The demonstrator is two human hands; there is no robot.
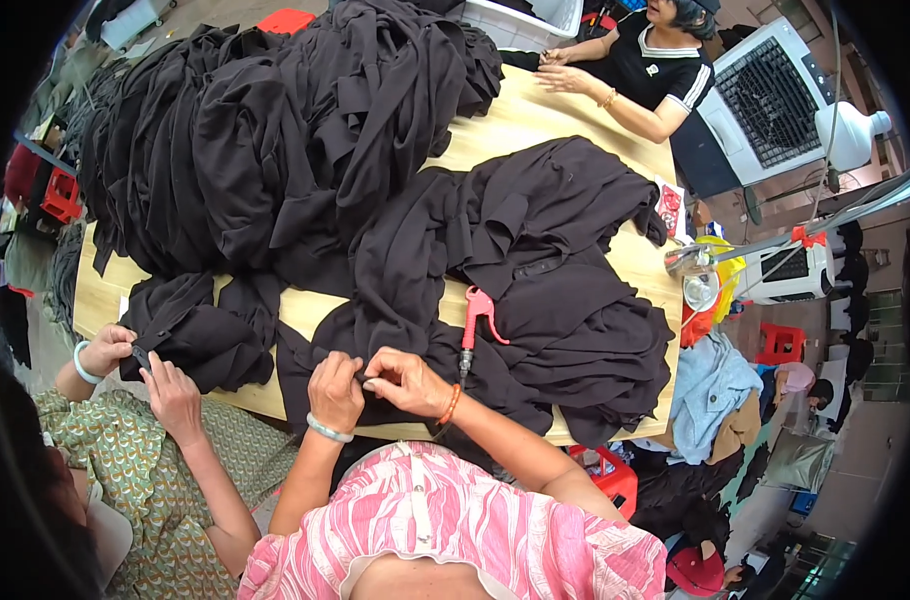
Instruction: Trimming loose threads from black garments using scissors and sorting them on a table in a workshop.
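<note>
At the near edge of the table, my left hand pinches a fold of a black garment. Close beside it, my right hand has thumb and fingertips closed on the same cloth. The small piece between my fingertips is mostly hidden. Just beyond my right wrist, a red air blow gun lies over the black cloth. Farther right, a spread stack of black garments shows a collar and a buttoned placket.
A tall heap of black garments covers the far left of the wooden table. At my left, a co-worker's hands handle another black garment. Another person stands across the table. Blue denim clothing lies off the right edge.
</note>
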